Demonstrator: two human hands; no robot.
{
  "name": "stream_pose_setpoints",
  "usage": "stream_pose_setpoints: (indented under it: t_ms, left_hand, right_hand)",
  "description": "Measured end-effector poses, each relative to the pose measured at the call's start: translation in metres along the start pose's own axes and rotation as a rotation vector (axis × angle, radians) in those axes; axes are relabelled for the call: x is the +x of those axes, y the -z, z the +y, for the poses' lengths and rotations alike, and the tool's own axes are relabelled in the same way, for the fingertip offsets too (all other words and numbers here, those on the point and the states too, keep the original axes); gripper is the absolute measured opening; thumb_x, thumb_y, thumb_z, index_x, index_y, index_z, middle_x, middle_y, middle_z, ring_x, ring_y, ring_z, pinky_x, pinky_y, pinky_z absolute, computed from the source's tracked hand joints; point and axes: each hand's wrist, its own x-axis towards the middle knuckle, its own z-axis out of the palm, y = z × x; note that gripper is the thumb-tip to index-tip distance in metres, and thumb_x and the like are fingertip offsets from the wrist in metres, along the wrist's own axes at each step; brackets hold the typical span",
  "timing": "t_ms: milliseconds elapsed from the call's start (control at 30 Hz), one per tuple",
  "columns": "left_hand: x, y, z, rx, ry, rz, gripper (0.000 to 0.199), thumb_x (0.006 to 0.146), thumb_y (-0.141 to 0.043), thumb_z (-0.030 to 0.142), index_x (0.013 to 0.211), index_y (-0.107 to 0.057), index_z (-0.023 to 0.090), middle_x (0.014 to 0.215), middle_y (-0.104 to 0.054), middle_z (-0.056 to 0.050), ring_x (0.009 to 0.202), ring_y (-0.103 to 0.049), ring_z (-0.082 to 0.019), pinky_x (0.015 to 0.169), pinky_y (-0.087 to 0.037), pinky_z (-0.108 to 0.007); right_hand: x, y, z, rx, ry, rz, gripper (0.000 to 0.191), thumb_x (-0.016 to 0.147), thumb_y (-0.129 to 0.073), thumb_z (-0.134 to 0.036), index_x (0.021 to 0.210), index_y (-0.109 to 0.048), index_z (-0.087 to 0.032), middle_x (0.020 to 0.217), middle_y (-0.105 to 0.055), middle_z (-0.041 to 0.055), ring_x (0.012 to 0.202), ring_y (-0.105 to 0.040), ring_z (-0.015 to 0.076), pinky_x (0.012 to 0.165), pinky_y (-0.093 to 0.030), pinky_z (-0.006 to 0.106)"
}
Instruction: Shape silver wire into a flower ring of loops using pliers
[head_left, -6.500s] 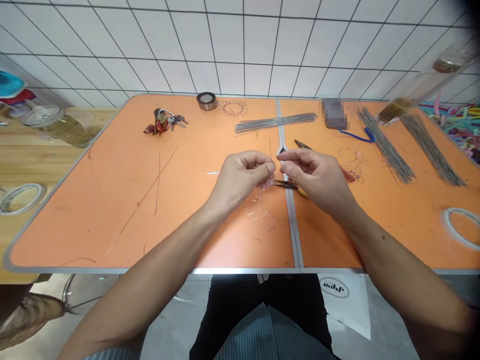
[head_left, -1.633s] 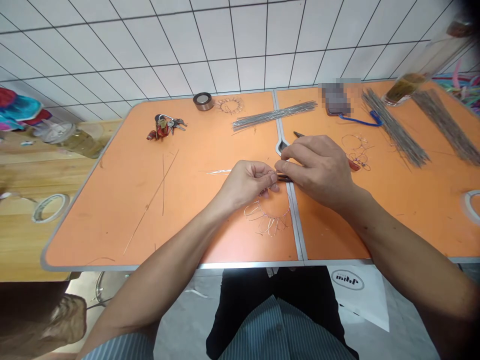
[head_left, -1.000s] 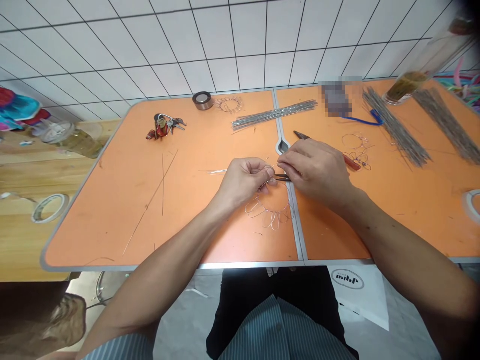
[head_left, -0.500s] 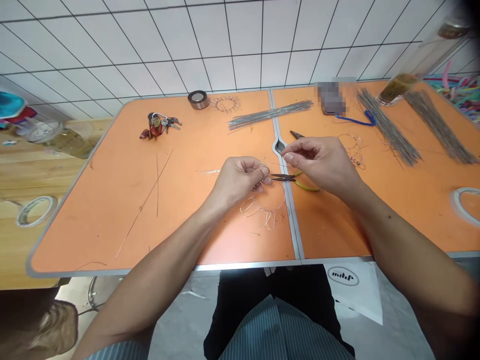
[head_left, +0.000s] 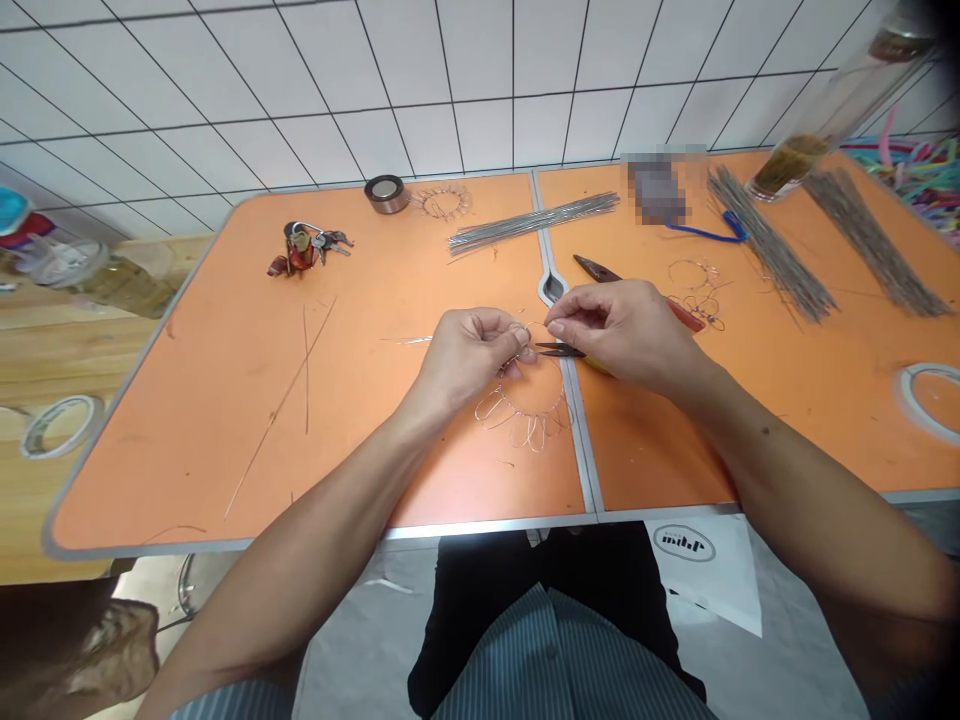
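Observation:
My left hand (head_left: 480, 350) is closed in a pinch on a thin wire ring with looped petals (head_left: 532, 415), which hangs below the fingers over the orange table (head_left: 420, 470). Close beside it on the right, my right hand (head_left: 619, 325) pinches the fine end of the wire between thumb and forefinger. Under the right hand lie pliers with dark jaws (head_left: 559, 350), their yellow handles mostly covered. Another pair of pliers (head_left: 596, 268) with red handles lies behind that hand, partly hidden by it.
Bundles of straight wire (head_left: 532, 222) lie at the back, with more wire bundles (head_left: 776, 245) at right. Finished-looking wire rings (head_left: 444, 203) rest near a tape roll (head_left: 386, 194). Keys (head_left: 311, 248) lie at left. A tall clear container (head_left: 795, 165) stands back right. Loose wires (head_left: 279, 410) cross at left.
My right hand has moved left and slightly down, closer to my left hand, covering more of the yellow-handled pliers and exposing the red-handled pair. My left hand stays pinched on the wire ring.

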Motion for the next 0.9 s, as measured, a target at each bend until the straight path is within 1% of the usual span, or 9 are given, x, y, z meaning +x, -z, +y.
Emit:
stream_pose_setpoints:
  t_ms: [100,200,333,433,500,633,767,900]
  left_hand:
    - [0.000,0.000,0.000,-0.014,0.013,0.010,0.022,0.087,-0.087,0.033,0.077,-0.076,0.016,0.077,-0.083,-0.009,0.055,-0.066,-0.012,0.059,-0.054,-0.026]
    - [-0.001,-0.001,0.000,-0.024,0.014,0.013,0.023,0.087,-0.088,0.033,0.078,-0.077,0.016,0.078,-0.083,-0.009,0.055,-0.066,-0.012,0.059,-0.054,-0.026]
    - [-0.002,-0.002,0.002,-0.033,0.013,0.016,0.021,0.087,-0.087,0.032,0.078,-0.077,0.016,0.079,-0.083,-0.009,0.056,-0.067,-0.012,0.060,-0.054,-0.026]
    - [-0.003,-0.003,0.002,-0.040,0.011,0.019,0.022,0.087,-0.087,0.033,0.078,-0.077,0.015,0.079,-0.083,-0.009,0.056,-0.067,-0.012,0.059,-0.054,-0.025]
    - [-0.003,-0.003,0.002,-0.044,0.008,0.022,0.022,0.087,-0.087,0.033,0.079,-0.077,0.015,0.079,-0.083,-0.008,0.056,-0.067,-0.012,0.059,-0.054,-0.025]
    - [-0.003,-0.003,0.001,-0.057,0.001,0.029,0.020,0.086,-0.087,0.032,0.080,-0.077,0.015,0.079,-0.082,-0.008,0.057,-0.068,-0.012,0.059,-0.053,-0.024]
    - [-0.004,-0.004,0.001,-0.046,-0.009,0.029,0.018,0.089,-0.083,0.031,0.081,-0.079,0.015,0.080,-0.083,-0.008,0.057,-0.068,-0.012,0.060,-0.054,-0.025]
    - [-0.004,-0.004,0.000,-0.036,-0.021,0.029,0.018,0.091,-0.081,0.031,0.081,-0.079,0.015,0.080,-0.083,-0.009,0.057,-0.068,-0.012,0.060,-0.055,-0.025]
  right_hand:
    - [0.001,-0.002,0.000,0.137,-0.052,-0.045,0.007,0.091,-0.085,-0.028,0.089,-0.082,-0.022,0.078,-0.076,0.0033,0.072,-0.068,0.0189,0.063,-0.050,0.033]
    - [0.003,-0.005,0.002,0.206,-0.078,-0.065,0.012,0.087,-0.090,-0.030,0.087,-0.081,-0.022,0.079,-0.077,0.0043,0.075,-0.071,0.0194,0.065,-0.054,0.033]
    - [0.004,-0.008,0.004,0.287,-0.113,-0.076,0.024,0.083,-0.096,-0.037,0.086,-0.080,-0.021,0.078,-0.078,0.0050,0.075,-0.071,0.0192,0.064,-0.057,0.033]
    - [0.005,-0.008,0.003,0.320,-0.136,-0.083,0.029,0.080,-0.099,-0.041,0.085,-0.079,-0.021,0.078,-0.077,0.0046,0.074,-0.069,0.0181,0.063,-0.056,0.032]
    - [0.005,-0.009,0.004,0.341,-0.139,-0.087,0.029,0.079,-0.099,-0.040,0.085,-0.078,-0.021,0.077,-0.077,0.0039,0.073,-0.069,0.0172,0.063,-0.055,0.031]
    - [0.006,-0.010,0.006,0.358,-0.128,-0.103,0.023,0.081,-0.097,-0.035,0.085,-0.078,-0.022,0.078,-0.077,0.0030,0.073,-0.069,0.0167,0.064,-0.055,0.030]
    - [0.007,-0.011,0.009,0.349,-0.113,-0.107,0.021,0.082,-0.095,-0.034,0.084,-0.078,-0.023,0.077,-0.077,0.0021,0.073,-0.069,0.0169,0.063,-0.053,0.030]
    - [0.007,-0.010,0.009,0.416,-0.148,-0.154,0.021,0.081,-0.097,-0.035,0.086,-0.079,-0.024,0.083,-0.082,0.0024,0.079,-0.074,0.0169,0.069,-0.056,0.029]
